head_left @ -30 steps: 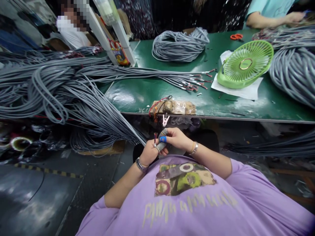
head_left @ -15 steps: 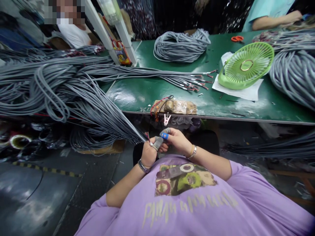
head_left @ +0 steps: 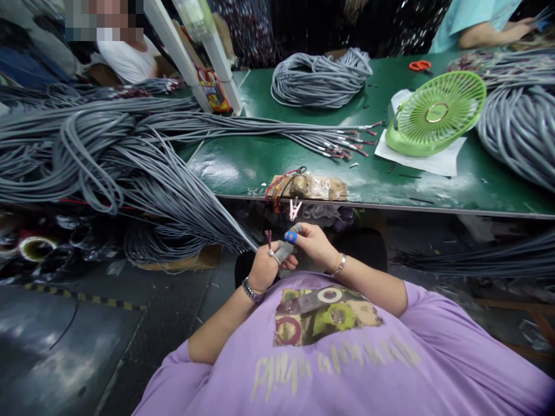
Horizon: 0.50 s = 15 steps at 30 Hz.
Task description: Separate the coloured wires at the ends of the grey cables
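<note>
My left hand [head_left: 264, 267] is closed round the end of a grey cable [head_left: 243, 240] that runs up to the left into a big bundle of grey cables [head_left: 130, 162]. Short coloured wire ends [head_left: 267, 237] stick up above its grey finger cot. My right hand [head_left: 313, 245] is closed too, its fingers, one with a blue cot, pinching at the same cable end right beside the left thumb. Both hands are held close together below the edge of the green table [head_left: 269, 162], in front of my purple shirt.
A taped wooden block [head_left: 310, 188] with wires and a pink clip [head_left: 295, 209] sits at the table edge. Beyond lie stripped cable ends [head_left: 342, 144], a grey coil [head_left: 318, 81], a green fan [head_left: 436, 112], orange scissors [head_left: 420, 65]. Other people work at the far left and right.
The coloured wire ends have tipped from leaning left to standing upright above the left hand. Both hands stay together at the cable end with only small finger movements.
</note>
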{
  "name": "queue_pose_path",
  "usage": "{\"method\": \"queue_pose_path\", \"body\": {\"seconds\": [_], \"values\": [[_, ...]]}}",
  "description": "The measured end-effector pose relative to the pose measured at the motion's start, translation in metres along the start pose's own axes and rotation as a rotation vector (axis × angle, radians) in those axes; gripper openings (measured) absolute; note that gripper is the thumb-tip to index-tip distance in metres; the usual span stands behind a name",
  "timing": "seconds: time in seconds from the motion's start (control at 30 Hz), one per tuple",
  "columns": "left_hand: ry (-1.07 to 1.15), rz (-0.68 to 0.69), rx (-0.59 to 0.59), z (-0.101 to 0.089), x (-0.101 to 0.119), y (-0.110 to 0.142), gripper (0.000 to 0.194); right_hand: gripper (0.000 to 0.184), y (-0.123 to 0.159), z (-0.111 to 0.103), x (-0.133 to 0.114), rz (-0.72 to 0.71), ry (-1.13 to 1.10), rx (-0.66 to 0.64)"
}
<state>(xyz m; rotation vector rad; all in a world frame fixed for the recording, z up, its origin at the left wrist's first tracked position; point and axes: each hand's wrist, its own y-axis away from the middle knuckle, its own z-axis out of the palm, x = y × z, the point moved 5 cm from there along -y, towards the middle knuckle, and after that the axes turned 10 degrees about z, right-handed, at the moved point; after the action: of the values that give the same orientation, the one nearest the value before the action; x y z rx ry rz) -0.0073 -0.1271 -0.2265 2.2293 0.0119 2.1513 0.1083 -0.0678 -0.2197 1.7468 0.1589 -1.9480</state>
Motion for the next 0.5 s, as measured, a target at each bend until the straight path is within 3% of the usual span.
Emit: {"method": "queue_pose_path", "body": {"seconds": [0.17,0.27,0.4,0.5], "values": [[0.103,0.028,0.133,-0.002,-0.001,0.000,0.037,0.044,-0.005,-0.003,0.018,0.177,-0.233,0.042],[0.125,0.026,0.169,-0.002,-0.002,0.000,0.039,0.047,-0.004,-0.005,0.021,0.243,-0.364,-0.014],[0.116,0.012,0.165,-0.003,-0.004,-0.002,0.039,0.045,0.001,-0.003,0.015,0.221,-0.320,-0.151],[0.099,0.018,0.148,-0.003,-0.004,-0.003,0.038,0.039,0.002,-0.003,0.008,0.152,-0.220,-0.137]]}}
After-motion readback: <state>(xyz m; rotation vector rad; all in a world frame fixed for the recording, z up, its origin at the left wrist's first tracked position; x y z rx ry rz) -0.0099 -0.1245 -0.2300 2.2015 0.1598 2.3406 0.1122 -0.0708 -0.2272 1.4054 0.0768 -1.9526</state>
